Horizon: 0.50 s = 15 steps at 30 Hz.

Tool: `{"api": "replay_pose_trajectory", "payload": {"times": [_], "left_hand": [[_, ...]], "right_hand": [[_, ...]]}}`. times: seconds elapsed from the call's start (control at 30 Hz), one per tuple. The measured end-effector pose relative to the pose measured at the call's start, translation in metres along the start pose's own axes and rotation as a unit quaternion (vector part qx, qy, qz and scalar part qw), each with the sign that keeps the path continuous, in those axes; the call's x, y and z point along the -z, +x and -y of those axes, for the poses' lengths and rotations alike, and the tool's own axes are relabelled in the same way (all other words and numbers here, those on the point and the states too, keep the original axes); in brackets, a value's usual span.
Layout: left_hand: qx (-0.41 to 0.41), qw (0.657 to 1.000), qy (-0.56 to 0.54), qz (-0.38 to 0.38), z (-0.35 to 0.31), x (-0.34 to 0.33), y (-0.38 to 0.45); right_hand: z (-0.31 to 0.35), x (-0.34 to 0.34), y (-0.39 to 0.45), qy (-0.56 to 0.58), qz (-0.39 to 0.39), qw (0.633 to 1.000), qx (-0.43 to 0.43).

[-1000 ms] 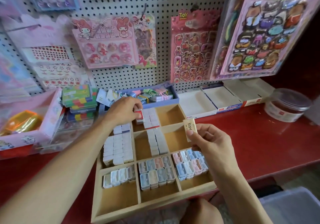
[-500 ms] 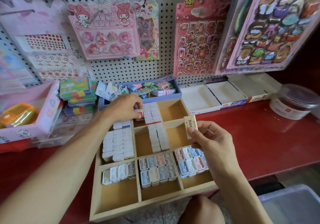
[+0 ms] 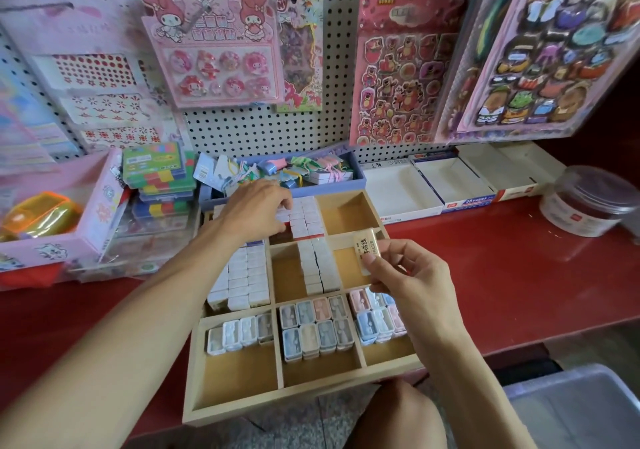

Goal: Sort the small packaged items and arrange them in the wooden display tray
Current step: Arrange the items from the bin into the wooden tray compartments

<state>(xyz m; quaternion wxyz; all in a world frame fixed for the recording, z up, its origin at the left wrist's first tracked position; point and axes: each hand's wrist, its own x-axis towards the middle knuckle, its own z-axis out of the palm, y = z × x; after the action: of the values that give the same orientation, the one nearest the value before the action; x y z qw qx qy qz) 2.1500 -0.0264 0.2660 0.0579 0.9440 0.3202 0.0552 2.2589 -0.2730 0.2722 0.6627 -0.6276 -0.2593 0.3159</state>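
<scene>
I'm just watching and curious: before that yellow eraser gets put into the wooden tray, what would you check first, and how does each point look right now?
1. Yellow eraser firmly held: ok, the right hand pinches it between thumb and fingers.
2. Free compartment in the wooden tray: ok, the back right compartment shows bare bottom.
3. Path to that compartment: ok, the eraser hangs just in front of it with nothing between.
4. Left hand out of the way: ok, it rests on the white packs in the back middle compartment, beside the free one.
5. Matching erasers already sorted in the tray: cannot tell, no other yellow one shows.
</scene>
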Motion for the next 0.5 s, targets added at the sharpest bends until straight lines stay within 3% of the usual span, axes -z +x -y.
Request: {"api": "replay_pose_trajectory", "payload": {"times": [0.1, 0.27, 0.5], "left_hand": [[0.009, 0.988, -0.153, -0.018, -0.013, 0.026, -0.017], [-0.028, 0.92, -0.391, -0.01, -0.058, 0.071, -0.075], [-0.012, 0.909, -0.417, -0.016, -0.052, 0.081, -0.132]], "right_hand": [[0.004, -0.005, -0.003, -0.002, 0.013, 1.0, 0.011], [0.011, -0.025, -0.014, 0.003, 0.059, 0.998, 0.026], [0.023, -0.054, -0.04, -0.03, 0.126, 0.991, 0.046]]}}
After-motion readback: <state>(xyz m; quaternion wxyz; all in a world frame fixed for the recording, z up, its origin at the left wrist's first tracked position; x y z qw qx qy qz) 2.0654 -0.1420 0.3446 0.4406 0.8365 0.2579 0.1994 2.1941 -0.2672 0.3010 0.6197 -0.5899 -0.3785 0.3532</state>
